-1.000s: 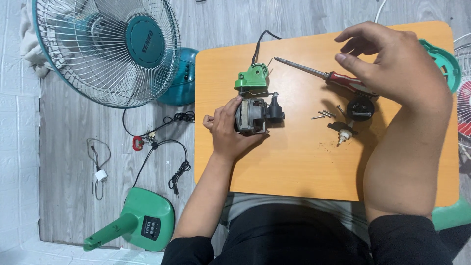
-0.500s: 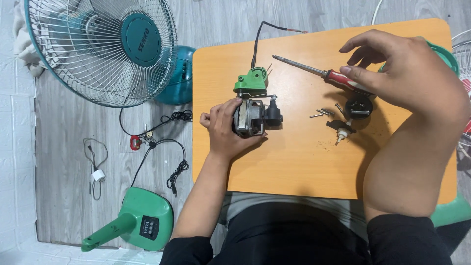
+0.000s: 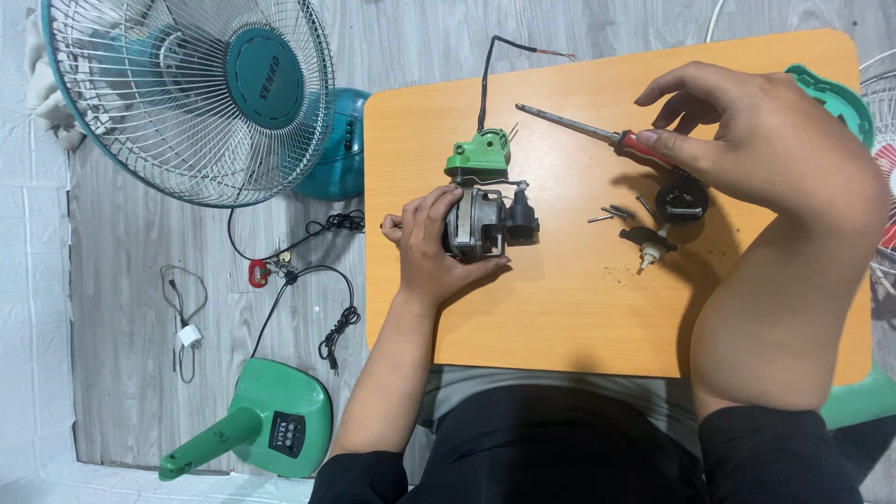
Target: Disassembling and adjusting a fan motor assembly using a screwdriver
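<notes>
On the orange table (image 3: 560, 308) my left hand (image 3: 431, 245) grips a grey metal fan motor (image 3: 478, 224) with a green plastic part (image 3: 480, 155) and a black wire behind it. My right hand (image 3: 761, 140) reaches over the red handle of a long screwdriver (image 3: 597, 131), thumb and fingertips touching the handle. Just below that hand lie a round black part (image 3: 681, 201), a small black knob piece (image 3: 649, 245) and several loose screws (image 3: 611, 215).
A teal fan head with a wire grille (image 3: 187, 93) lies on the floor at left. A green fan base with buttons (image 3: 271, 425) sits lower left, with black cords (image 3: 299, 271) and a white plug (image 3: 187, 336) nearby. Green plastic parts (image 3: 831, 93) lie at the table's right edge.
My right hand has come down and left from above the table's far edge onto the screwdriver's red handle. My left hand stays on the motor.
</notes>
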